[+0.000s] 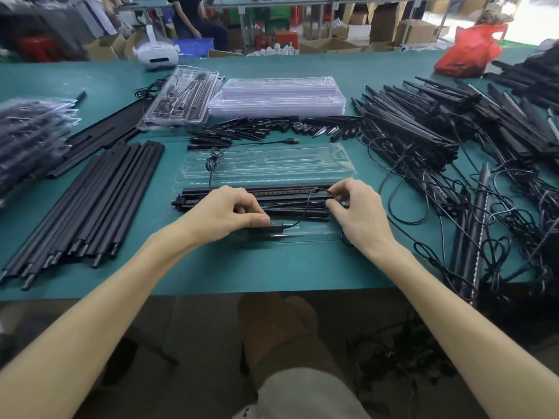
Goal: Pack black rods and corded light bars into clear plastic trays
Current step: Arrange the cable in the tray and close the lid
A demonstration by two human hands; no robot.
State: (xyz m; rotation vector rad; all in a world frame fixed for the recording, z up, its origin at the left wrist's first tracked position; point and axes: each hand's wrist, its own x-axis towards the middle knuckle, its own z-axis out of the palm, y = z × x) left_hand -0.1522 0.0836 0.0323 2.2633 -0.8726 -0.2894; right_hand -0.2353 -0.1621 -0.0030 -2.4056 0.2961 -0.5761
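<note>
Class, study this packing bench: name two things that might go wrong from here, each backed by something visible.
1. The thin black cord arches loose above the black light bar, between the left hand pressing the black inline controller and the right hand pinching the cord. It might get trapped if the clear plastic tray is closed.
2. The black USB plug lies past the tray's far edge and may be left outside.

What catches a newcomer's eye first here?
At centre, the left hand pinches a small black cord controller and the right hand pinches its thin black cord, over black light bars in a clear plastic tray. Tangled corded black bars heap at right; long black rods lie left.
</note>
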